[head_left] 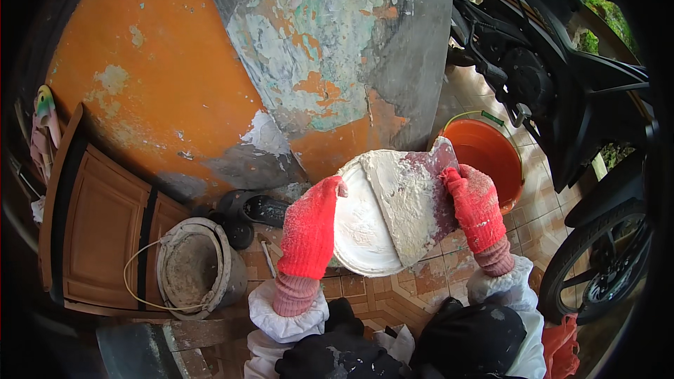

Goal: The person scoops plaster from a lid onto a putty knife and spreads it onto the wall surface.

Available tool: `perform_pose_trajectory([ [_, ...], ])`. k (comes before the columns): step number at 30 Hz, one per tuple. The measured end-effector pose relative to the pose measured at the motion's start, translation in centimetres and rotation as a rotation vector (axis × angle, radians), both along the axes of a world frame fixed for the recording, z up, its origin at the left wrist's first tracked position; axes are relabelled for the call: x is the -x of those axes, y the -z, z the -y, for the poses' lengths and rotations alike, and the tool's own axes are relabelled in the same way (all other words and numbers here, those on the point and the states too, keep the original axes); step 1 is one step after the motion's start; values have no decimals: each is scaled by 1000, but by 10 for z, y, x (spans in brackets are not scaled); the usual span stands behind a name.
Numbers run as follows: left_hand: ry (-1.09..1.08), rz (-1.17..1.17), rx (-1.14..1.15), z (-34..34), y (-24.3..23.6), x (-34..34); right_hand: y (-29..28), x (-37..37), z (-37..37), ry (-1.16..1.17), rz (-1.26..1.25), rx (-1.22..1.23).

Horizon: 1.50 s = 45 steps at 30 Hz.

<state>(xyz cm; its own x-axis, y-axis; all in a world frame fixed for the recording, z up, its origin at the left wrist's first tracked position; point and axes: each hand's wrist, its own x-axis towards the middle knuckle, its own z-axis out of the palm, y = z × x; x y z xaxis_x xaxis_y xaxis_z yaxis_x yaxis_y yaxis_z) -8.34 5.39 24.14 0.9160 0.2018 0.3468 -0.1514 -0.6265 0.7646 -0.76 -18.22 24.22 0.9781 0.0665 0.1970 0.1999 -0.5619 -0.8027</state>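
Note:
My left hand (309,224), in a red knit glove, is closed on the left edge of a round white bucket lid (359,228). My right hand (479,210), gloved the same way, grips a wide flat scraper (444,200) with a dark reddish surface. Thick off-white putty (394,193) covers much of the scraper's face, and it overlaps the right part of the lid. Both are held in front of me, above the tiled floor. White smears mark the lid and both gloves. Fingers under the lid and behind the scraper are hidden.
Ahead stands a peeling orange and grey wall (168,63). An orange bucket (484,147) sits just beyond my right hand, with a motorcycle (533,77) along the right. At left are a grey bucket (235,277), a wooden cabinet (105,228) and dark shoes (263,209).

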Motion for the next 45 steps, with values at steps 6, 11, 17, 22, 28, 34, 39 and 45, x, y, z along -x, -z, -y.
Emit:
perform_pose_trajectory([
  [6,85,-97,72,-4,6,-10,-1,2,2,-88,71,69],
  [11,161,-153,85,-17,9,-11,-4,4,-1,-148,48,59],
  [17,122,-341,281,-23,-9,-19,-13,0,10,-143,-93,141],
  [22,297,-140,206,-33,18,-25,-9,7,-4,-170,-23,136],
  [28,169,-447,445,-22,0,-33,-3,12,-7,-421,-109,195],
  [34,224,-149,249,-38,9,-30,-5,5,16,-194,-174,125],
  [39,343,-72,41,-39,6,-35,7,-4,14,-146,-120,153],
  [45,470,-103,-149,-44,9,-41,3,5,2,-315,-110,117],
])
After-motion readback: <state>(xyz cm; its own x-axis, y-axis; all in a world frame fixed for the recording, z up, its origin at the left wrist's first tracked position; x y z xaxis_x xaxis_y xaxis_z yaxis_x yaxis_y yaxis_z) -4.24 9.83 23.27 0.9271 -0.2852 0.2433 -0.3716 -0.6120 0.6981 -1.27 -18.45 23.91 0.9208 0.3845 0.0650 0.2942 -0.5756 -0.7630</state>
